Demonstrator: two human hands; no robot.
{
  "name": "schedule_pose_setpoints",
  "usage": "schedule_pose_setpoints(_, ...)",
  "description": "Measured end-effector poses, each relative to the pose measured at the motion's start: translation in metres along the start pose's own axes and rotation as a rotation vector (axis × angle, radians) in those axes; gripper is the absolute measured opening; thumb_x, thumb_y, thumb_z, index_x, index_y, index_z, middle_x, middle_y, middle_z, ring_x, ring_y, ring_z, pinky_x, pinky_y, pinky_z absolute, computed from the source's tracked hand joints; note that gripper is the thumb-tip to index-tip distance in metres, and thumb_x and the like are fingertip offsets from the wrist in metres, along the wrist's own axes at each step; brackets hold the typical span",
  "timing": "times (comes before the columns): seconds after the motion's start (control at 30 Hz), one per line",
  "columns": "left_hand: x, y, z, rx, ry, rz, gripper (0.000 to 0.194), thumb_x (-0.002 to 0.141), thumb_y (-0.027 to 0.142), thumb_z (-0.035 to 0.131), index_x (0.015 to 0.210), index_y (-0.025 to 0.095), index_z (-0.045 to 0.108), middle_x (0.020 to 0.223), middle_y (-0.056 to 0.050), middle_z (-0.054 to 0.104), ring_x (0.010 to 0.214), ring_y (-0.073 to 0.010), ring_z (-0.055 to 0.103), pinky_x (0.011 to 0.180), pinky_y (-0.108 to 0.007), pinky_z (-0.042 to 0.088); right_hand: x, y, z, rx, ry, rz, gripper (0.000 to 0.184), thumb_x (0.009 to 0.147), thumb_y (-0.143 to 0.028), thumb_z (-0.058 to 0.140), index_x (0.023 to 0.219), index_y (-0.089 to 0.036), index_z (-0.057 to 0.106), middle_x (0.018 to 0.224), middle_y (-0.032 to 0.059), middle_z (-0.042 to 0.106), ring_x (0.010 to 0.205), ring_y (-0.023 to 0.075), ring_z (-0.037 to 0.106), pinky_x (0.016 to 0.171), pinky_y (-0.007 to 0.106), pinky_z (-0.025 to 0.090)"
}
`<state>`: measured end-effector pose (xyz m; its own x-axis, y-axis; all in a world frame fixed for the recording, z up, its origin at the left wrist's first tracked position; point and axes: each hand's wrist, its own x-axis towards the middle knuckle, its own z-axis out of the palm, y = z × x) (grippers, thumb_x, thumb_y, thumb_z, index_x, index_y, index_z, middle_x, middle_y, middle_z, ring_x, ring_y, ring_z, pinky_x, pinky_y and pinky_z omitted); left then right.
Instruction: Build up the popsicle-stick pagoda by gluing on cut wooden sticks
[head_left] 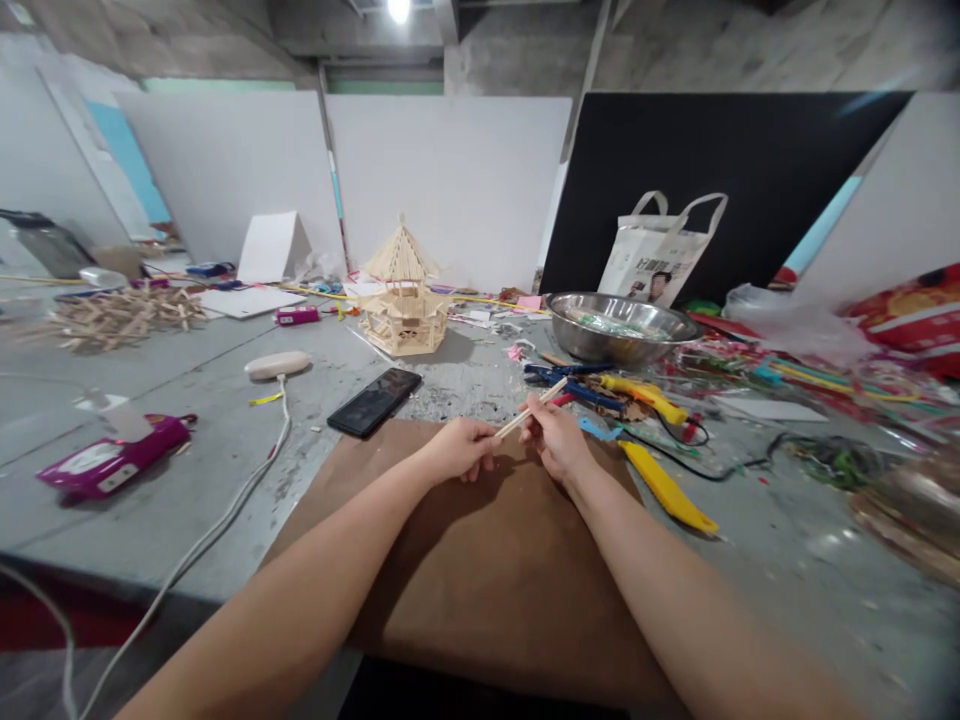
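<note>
Thin pale wooden sticks (531, 411) slant up to the right between my two hands, above a brown sheet (495, 560). My left hand (461, 448) pinches their lower end. Around the middle of the sticks, the fingers of my right hand (551, 436) are closed. How many sticks there are is hard to make out. Past my hands stands a small pavilion model (405, 310) built of similar pale sticks, with a pointed roof. A black phone (375, 400) lies just beyond the sheet, to the left of my hands.
Pliers (577, 385), a yellow-handled tool (645, 396) and a yellow utility knife (667, 488) lie to the right. Behind them are a metal bowl (626, 345) and a white bag (660, 250). Leftward are a white power strip (276, 365), a magenta device (112, 455) and piled sticks (127, 318).
</note>
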<state>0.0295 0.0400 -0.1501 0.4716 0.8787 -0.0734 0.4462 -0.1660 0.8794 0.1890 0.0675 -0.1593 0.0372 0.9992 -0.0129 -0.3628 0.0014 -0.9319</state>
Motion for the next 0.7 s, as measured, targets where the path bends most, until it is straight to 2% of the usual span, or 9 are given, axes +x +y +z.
schedule_pose_setpoints(0.17, -0.005, -0.002, -0.002, -0.366, -0.027, -0.134, 0.031, 0.074, 0.04, 0.053, 0.089, 0.013, 0.057, 0.057, 0.001, 0.057, 0.036, -0.0052, 0.047, 0.038, -0.017, 0.038, -0.007, -0.001, 0.002, 0.023, -0.124, 0.052, 0.029, 0.057, -0.038, 0.069, 0.073, -0.015, 0.061, 0.056, -0.004, 0.056, 0.041, 0.0069, 0.05, 0.036, 0.019, 0.042)
schedule_pose_setpoints(0.27, -0.009, -0.002, -0.004, -0.475, -0.066, -0.164, 0.035, 0.07, 0.043, 0.059, 0.087, 0.012, 0.057, 0.06, -0.001, 0.061, 0.04, -0.0073, 0.052, 0.042, -0.019, 0.042, -0.011, -0.004, 0.003, -0.016, -0.126, 0.052, 0.024, 0.054, -0.03, 0.071, 0.071, -0.016, 0.062, 0.057, -0.0034, 0.058, 0.045, 0.0074, 0.053, 0.04, 0.018, 0.044)
schedule_pose_setpoints(0.5, -0.012, -0.003, -0.008, -0.587, -0.249, -0.18, 0.043, 0.065, 0.046, 0.063, 0.091, 0.012, 0.058, 0.078, -0.009, 0.067, 0.057, -0.0158, 0.063, 0.057, -0.029, 0.048, -0.013, -0.006, 0.006, -0.011, -0.115, 0.028, 0.022, 0.052, -0.028, 0.072, 0.065, -0.014, 0.061, 0.051, -0.0029, 0.058, 0.043, 0.0074, 0.052, 0.044, 0.02, 0.046)
schedule_pose_setpoints(0.7, -0.013, -0.005, -0.008, -0.581, -0.277, -0.178, 0.038, 0.066, 0.045, 0.064, 0.085, 0.013, 0.058, 0.074, -0.007, 0.066, 0.06, -0.0157, 0.063, 0.058, -0.028, 0.047, -0.013, -0.004, 0.006, -0.016, -0.13, 0.008, 0.023, 0.052, -0.029, 0.073, 0.063, -0.014, 0.06, 0.051, -0.003, 0.057, 0.041, 0.0065, 0.05, 0.044, 0.02, 0.046)
